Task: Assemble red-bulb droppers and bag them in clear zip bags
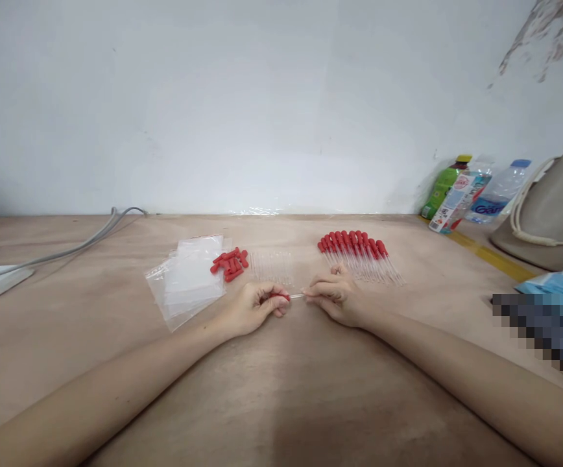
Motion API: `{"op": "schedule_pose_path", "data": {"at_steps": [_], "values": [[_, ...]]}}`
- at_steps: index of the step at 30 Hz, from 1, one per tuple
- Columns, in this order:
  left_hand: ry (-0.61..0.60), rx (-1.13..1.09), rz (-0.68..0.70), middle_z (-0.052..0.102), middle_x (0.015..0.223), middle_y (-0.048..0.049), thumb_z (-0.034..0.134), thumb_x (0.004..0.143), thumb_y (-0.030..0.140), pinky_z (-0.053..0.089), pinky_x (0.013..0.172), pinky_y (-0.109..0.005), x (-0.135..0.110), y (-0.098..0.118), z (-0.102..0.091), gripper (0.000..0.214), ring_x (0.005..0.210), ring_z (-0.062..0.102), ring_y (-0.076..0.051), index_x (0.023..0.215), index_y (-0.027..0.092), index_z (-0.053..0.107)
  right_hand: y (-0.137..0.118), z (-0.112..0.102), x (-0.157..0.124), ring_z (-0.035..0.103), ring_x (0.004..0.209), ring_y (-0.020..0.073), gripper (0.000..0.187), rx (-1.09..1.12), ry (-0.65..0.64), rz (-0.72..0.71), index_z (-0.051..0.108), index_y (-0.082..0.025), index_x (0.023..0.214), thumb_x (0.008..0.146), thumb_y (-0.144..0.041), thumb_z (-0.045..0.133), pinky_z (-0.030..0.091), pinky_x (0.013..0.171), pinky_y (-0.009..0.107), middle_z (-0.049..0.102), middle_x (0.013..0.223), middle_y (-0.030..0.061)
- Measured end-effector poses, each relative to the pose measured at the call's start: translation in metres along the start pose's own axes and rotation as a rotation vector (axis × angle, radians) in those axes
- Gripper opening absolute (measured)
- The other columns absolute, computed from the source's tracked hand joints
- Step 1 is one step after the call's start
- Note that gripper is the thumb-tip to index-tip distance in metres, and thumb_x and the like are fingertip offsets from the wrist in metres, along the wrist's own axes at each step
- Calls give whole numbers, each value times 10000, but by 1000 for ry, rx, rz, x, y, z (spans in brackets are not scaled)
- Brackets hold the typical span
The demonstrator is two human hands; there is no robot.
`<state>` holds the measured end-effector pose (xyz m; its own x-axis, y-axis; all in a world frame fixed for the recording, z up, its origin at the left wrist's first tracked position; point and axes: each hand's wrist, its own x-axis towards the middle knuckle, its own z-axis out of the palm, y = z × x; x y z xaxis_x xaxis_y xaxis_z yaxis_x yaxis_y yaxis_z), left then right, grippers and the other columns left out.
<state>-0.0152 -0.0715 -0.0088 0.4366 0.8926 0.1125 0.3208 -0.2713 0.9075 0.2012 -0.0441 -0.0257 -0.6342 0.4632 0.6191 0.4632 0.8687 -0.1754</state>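
Observation:
My left hand (261, 306) is closed on a red rubber bulb (280, 296). A thin clear glass dropper tube (296, 296) runs from the bulb to my right hand (333, 297), whose fingertips pinch its other end. Tube and bulb meet end to end; how deep the tube sits is hidden. Just beyond my left hand lies a pile of loose red bulbs (233, 264), and beside it a row of bare glass tubes (272, 266). Past my right hand, several droppers with red bulbs (359, 253) lie side by side, tips toward me.
Clear zip bags (191, 275) with white contents lie stacked left of the bulbs. A grey cable (82, 243) crosses the table's left side. Bottles (456, 188), a beige bag (549, 207) and a light blue packet (561, 282) stand or lie at the right.

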Motion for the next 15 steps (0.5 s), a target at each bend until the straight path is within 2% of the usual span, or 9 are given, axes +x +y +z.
{"op": "schedule_pose_path", "data": {"at_steps": [7,15], "values": [[67,-67,17,636,657,-22,560,778,301,503,616,-227,3,-6,0,195,604,614,-110,819,113,582,-2,3,0,504,586,80,167,68,-10,76,595,-173,723,837,-239,492,231,730,299,625,688,-10],[69,90,33,637,671,-20,574,766,351,483,564,-209,0,-3,-1,241,586,602,-110,838,126,621,-5,-2,1,520,612,98,187,-40,-21,27,634,-193,824,850,-220,451,215,719,311,639,714,6]]}}
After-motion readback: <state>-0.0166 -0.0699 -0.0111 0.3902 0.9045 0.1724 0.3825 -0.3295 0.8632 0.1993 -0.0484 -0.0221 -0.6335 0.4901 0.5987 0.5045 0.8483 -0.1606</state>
